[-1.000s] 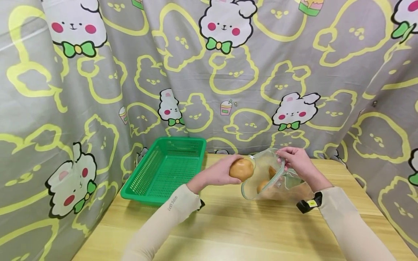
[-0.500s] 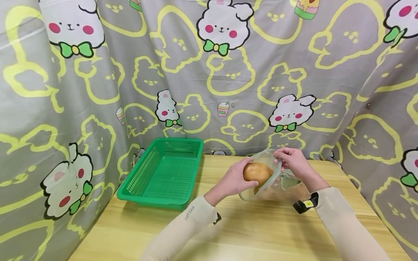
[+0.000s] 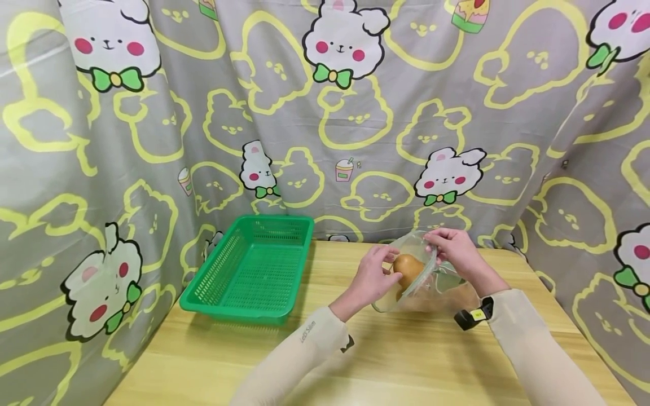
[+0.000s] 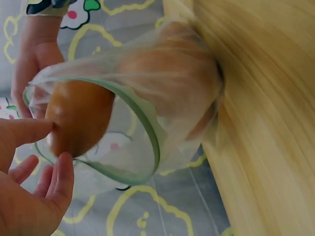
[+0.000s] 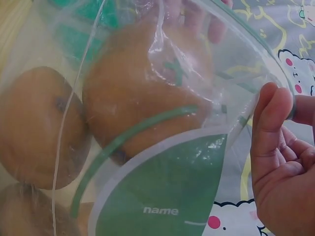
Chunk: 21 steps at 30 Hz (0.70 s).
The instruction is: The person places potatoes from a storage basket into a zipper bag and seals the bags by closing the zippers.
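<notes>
A round, golden-brown pear (image 3: 408, 267) is inside the mouth of a clear zip bag (image 4: 142, 123) with a green rim. My left hand (image 3: 373, 276) is at that mouth, its thumb and fingers spread, with fingertips (image 4: 63, 162) at the pear's near side. On the far side, my right hand (image 3: 457, 251) pinches the bag's rim between thumb and fingers, holding it up and wide. Through the plastic in the right wrist view, another brown pear (image 5: 42, 128) shows below this one (image 5: 142, 93), beside the green printed label (image 5: 167, 182).
A green plastic basket (image 3: 299, 270) with slotted sides stands on the left of the wooden table (image 3: 325, 361), with nothing in it. The bag's lower part rests on the table. A grey patterned curtain (image 3: 284, 84) hangs close behind and along both sides.
My left hand has carried the pear rightward from outside the bag into its mouth, and its fingers have loosened around it. My right hand keeps pinching the rim in nearly the same place.
</notes>
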Each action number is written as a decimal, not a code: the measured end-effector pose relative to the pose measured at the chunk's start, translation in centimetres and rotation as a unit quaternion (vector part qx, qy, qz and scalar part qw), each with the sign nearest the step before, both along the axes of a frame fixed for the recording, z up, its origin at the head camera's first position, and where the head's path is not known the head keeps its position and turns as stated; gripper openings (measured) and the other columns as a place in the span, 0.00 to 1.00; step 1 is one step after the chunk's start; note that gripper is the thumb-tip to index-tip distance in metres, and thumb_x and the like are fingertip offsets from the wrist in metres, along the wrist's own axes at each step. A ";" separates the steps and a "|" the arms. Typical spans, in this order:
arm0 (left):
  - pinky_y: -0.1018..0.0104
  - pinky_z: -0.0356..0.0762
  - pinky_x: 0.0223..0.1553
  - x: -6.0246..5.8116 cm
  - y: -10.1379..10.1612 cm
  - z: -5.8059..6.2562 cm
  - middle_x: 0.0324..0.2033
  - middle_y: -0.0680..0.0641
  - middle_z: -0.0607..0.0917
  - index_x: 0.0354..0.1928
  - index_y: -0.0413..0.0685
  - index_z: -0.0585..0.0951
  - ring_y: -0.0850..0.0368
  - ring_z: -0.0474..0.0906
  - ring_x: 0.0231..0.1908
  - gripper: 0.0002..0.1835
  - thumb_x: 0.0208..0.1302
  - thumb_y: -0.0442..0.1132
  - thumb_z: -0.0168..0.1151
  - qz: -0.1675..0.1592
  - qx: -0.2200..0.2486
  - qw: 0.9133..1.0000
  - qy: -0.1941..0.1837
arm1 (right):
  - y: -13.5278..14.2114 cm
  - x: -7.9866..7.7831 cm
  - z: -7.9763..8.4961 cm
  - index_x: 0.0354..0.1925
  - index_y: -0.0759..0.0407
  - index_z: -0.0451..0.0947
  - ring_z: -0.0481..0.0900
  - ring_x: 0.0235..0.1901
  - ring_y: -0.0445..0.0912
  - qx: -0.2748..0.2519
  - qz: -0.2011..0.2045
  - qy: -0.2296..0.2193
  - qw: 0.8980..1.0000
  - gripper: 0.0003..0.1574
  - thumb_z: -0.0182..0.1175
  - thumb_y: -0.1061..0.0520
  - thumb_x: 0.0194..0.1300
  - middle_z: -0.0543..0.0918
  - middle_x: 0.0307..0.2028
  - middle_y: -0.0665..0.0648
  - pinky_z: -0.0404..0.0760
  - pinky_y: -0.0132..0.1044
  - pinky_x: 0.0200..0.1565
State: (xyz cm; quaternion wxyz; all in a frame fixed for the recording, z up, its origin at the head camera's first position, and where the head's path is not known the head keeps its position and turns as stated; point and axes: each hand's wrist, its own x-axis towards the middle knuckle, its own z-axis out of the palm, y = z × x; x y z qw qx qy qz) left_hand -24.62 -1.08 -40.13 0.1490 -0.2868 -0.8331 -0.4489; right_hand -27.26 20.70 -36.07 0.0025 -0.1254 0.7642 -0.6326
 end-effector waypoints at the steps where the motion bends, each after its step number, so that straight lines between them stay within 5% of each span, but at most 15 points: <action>1: 0.79 0.75 0.35 -0.2 0.0 0.0 0.43 0.46 0.76 0.50 0.42 0.76 0.57 0.78 0.42 0.21 0.53 0.30 0.70 0.001 -0.011 1.000 0.007 | 0.0 0.0 0.0 0.44 0.79 0.72 0.72 0.17 0.40 -0.002 0.000 0.001 1.000 0.26 0.56 0.53 0.69 0.79 0.22 0.50 0.77 0.32 0.21; 6: 0.75 0.72 0.38 -1.4 -0.6 -0.2 0.39 0.48 0.78 0.48 0.47 0.79 0.58 0.77 0.39 0.18 0.54 0.34 0.70 0.040 -0.067 0.996 0.050 | 0.0 0.1 0.0 0.39 0.74 0.75 0.71 0.16 0.40 -0.013 0.004 0.002 1.000 0.20 0.57 0.53 0.68 0.79 0.22 0.50 0.76 0.31 0.21; 10: 0.72 0.71 0.40 -2.7 -1.2 -0.2 0.40 0.47 0.75 0.48 0.50 0.79 0.57 0.72 0.40 0.19 0.52 0.34 0.69 0.058 -0.069 0.993 0.076 | 0.0 0.1 0.1 0.36 0.70 0.77 0.71 0.15 0.39 -0.021 0.006 0.000 1.000 0.16 0.57 0.55 0.68 0.79 0.21 0.50 0.75 0.30 0.20; 16: 0.72 0.72 0.41 -4.8 -2.3 0.2 0.50 0.47 0.75 0.56 0.48 0.77 0.56 0.72 0.48 0.25 0.55 0.27 0.58 0.003 -0.092 0.995 0.043 | 0.1 0.1 0.3 0.38 0.73 0.76 0.70 0.15 0.39 -0.022 0.014 -0.001 1.000 0.18 0.57 0.55 0.68 0.78 0.21 0.50 0.74 0.30 0.19; 21: 0.74 0.74 0.39 -5.7 -2.5 0.3 0.48 0.50 0.79 0.53 0.49 0.80 0.58 0.75 0.48 0.16 0.63 0.33 0.60 -0.058 -0.135 0.989 0.031 | 0.1 0.0 0.3 0.41 0.77 0.73 0.70 0.16 0.39 -0.014 0.016 0.000 1.000 0.21 0.57 0.55 0.68 0.78 0.21 0.50 0.74 0.30 0.19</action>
